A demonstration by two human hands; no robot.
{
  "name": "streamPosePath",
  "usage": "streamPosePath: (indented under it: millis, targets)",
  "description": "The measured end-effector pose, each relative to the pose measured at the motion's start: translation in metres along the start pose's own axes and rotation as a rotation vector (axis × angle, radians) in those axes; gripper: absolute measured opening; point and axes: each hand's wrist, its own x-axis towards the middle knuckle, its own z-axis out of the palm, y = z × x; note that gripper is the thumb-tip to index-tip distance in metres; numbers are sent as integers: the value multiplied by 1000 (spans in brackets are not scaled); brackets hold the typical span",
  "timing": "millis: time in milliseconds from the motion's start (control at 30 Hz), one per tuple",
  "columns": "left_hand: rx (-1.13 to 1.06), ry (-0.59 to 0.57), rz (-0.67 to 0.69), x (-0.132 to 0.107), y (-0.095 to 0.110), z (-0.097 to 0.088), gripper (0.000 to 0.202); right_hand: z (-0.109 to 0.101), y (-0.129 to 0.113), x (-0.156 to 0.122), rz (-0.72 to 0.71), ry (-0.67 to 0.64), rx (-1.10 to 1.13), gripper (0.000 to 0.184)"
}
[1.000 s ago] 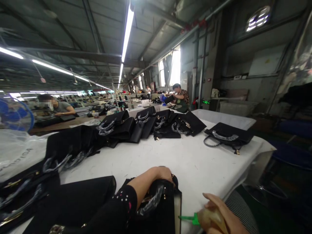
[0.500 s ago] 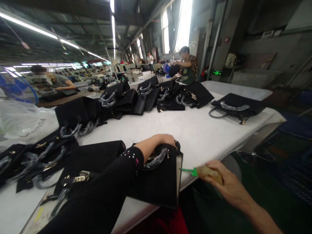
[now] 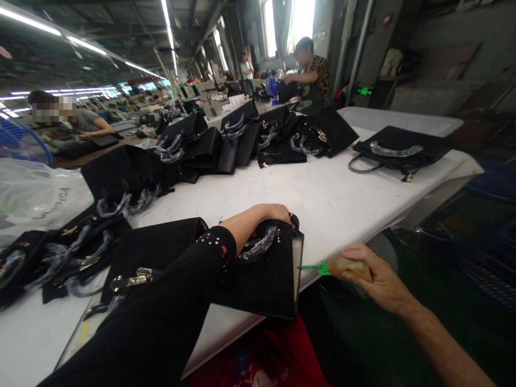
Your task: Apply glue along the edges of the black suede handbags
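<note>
A black handbag (image 3: pixel 258 290) lies at the near edge of the table, its light-coloured side edge facing right. A handle (image 3: pixel 262 244) wrapped in clear plastic rests over its front. My left hand (image 3: pixel 278 213) reaches across the bag and grips it at its upper right corner; the fingertips are hidden. In my right hand (image 3: pixel 363 263) is a yellowish squeeze bottle (image 3: pixel 346 267) with a green nozzle. That nozzle points left, its tip right at the bag's side edge; I cannot tell if it touches. Another black handbag (image 3: pixel 157 247) with gold-coloured hardware lies under my left forearm.
Several black handbags (image 3: pixel 201 148) lie along the far side of the white table (image 3: pixel 226 193), and one more (image 3: pixel 407 148) at the right. A clear plastic bag (image 3: pixel 44 193) and a blue fan (image 3: pixel 20 140) are at left. People work in the background.
The view has tilted down slightly, so the scene sits higher in the picture. My left hand stays on the handbag, and the bottle stays pointed at its side edge.
</note>
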Motion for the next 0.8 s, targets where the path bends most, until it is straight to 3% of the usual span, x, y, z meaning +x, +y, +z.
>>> streamPosePath:
  millis: [167,333,467,600,733,800]
  targets:
    - [10,3,26,1,0,0,45,-1,-3,7,39,77,-33,23]
    - [-7,15,40,2,-1,1,46,-3,-5,4,-5,-107,67,25]
    - [-39,18,40,3,-2,3,47,-1,-6,-9,23,23,14,25]
    - [-35,28,37,4,-2,3,47,2,-10,-17,0,-112,81,26]
    - [-23,34,36,5,-1,2,47,4,-15,-20,1,-8,46,26]
    - [-18,38,31,4,0,2,47,3,-17,-21,-2,-46,73,25]
